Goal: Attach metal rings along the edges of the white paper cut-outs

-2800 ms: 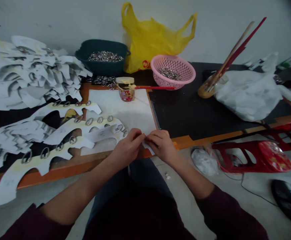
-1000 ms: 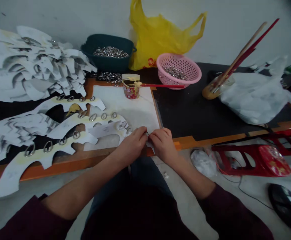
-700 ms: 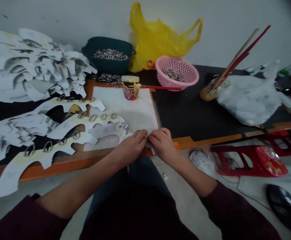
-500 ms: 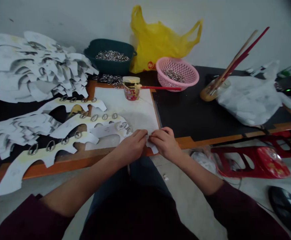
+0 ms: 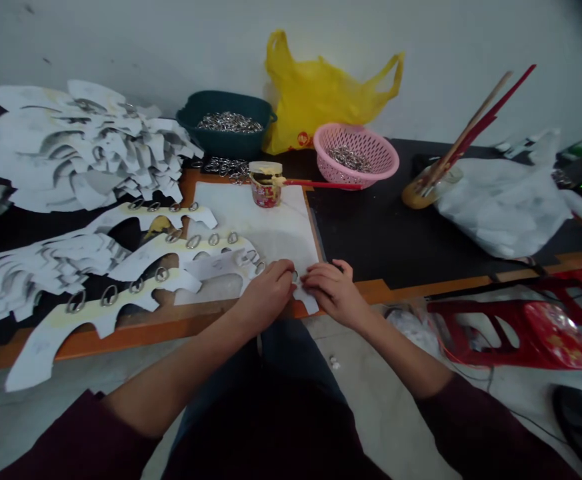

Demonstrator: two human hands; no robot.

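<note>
My left hand (image 5: 267, 297) and my right hand (image 5: 335, 291) meet at the table's near edge, fingers pinched together on a small metal ring (image 5: 295, 275) and the tab of a white cut-out piece (image 5: 307, 300). The piece lies at the corner of a white sheet (image 5: 265, 223). To the left lie white curved pieces (image 5: 171, 250) with metal rings fitted along their glued edges. A small glue jar (image 5: 265, 184) with a red-handled brush (image 5: 321, 185) stands at the far end of the sheet.
A dark green tub (image 5: 228, 130) and a pink basket (image 5: 357, 155) hold metal rings. Behind them sits a yellow plastic bag (image 5: 328, 93). Stacks of white pieces (image 5: 85, 147) fill the left. White plastic (image 5: 503, 203), sticks in a dish (image 5: 423, 190) and red stools (image 5: 515, 327) are at right.
Both hands stay pinched together at the same spot on the white piece, with small finger shifts. The view has tilted up slightly, so everything sits a little lower in frame.
</note>
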